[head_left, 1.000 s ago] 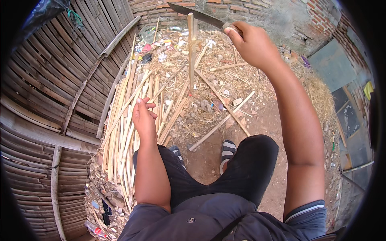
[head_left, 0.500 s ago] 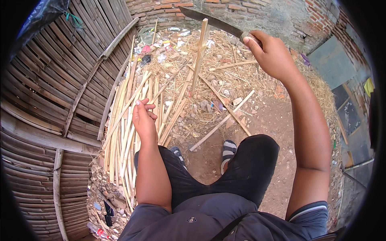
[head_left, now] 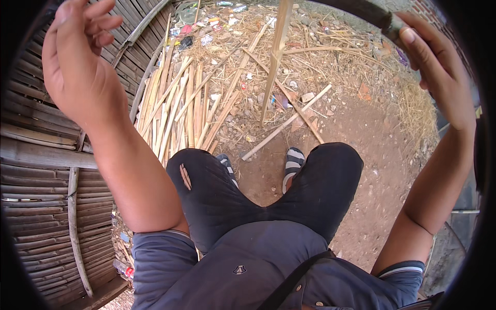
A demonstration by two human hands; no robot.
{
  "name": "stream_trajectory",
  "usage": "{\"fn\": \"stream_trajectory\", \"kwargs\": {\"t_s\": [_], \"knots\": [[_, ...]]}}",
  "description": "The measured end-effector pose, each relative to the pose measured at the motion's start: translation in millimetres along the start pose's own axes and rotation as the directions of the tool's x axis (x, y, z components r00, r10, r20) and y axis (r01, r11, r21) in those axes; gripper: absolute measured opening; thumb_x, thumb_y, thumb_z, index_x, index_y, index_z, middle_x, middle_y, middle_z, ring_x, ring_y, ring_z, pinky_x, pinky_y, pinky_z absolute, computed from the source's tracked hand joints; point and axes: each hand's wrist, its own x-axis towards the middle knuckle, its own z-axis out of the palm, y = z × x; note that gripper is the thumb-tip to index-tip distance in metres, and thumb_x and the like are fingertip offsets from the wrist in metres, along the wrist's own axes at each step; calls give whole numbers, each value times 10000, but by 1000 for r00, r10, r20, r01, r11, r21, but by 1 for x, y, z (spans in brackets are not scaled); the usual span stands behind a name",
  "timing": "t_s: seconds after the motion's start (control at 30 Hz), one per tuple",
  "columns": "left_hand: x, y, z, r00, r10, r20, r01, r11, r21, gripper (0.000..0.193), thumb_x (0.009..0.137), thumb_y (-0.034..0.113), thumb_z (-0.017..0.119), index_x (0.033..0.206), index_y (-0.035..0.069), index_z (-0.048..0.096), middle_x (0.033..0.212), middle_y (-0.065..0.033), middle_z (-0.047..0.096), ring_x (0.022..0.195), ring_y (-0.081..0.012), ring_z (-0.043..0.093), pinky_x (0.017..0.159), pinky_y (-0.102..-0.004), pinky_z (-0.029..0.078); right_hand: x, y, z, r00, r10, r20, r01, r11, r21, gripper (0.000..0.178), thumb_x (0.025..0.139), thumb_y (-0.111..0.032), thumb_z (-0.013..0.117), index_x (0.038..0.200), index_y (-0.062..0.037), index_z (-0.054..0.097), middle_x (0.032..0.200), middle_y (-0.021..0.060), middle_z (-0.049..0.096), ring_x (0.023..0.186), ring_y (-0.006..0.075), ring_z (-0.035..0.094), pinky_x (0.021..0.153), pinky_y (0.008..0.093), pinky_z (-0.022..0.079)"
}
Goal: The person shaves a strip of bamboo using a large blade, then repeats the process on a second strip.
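My right hand is raised at the upper right, its fingers closed round the handle of a machete. The dark machete blade stretches left and runs out of the upper edge. Left of it a pale split bamboo strip stands nearly upright, tapering downward, its top cut off by the picture edge. Neither hand touches the strip; whether it hangs from the blade cannot be told. Up at the left, my left hand is lifted in front of the bamboo wall, empty, fingers apart and loosely bent.
Many split bamboo strips lie heaped along the woven bamboo wall at left. Two sticks cross on the dirt before my feet. Straw, rubble and litter cover the far ground. A brick wall stands behind.
My left hand has risen up and left, away from the strip pile. The right hand with the machete has moved right; the upright bamboo strip has shifted right and looks nearer. The view has tilted down.
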Motion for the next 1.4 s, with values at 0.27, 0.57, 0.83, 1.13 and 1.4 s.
{"fn": "stream_trajectory", "kwargs": {"t_s": [0.27,0.57,0.83,1.13,1.4], "knots": [[43,3,76,770,158,619,-158,986,-54,318,1080,295,584,1155,7,696,1024,-67,718,967,-132,629,882,-304,505,-1,-48,41,940,-338,35,308,892,330,384,1040,-332,603,1175,24,654,746,173,618,641,248,580,630,385,459],[43,-15,93,448,-239,861,-100,944,314,954,1000,798,201,1317,35,680,1323,-181,671,1304,-321,595,1158,-422,396,4,-46,38,939,-324,113,273,905,327,389,1056,-355,551,1003,24,623,688,181,548,625,282,545,620,420,434],[31,-10,98,498,-287,818,-181,889,422,1102,906,901,104,1493,79,544,1458,-200,590,1422,-363,493,1214,-442,334,13,-38,29,919,-351,177,282,903,325,406,1064,-364,562,1153,26,633,748,161,599,683,246,595,664,404,477],[7,15,99,548,-175,818,-277,885,375,1173,860,937,61,1584,78,398,1550,-187,498,1489,-368,396,1227,-496,306,-6,-31,18,923,-357,144,353,934,50,432,1020,-434,603,1066,-5,622,696,206,604,675,401,611,639,491,465],[7,15,95,506,-288,813,-159,895,417,1219,829,952,17,1641,68,227,1650,-183,341,1537,-372,295,1274,-478,197,-24,-50,33,951,-260,164,277,956,-92,520,978,-518,635,950,-1,588,728,204,663,740,430,669,679,520,522]]}}
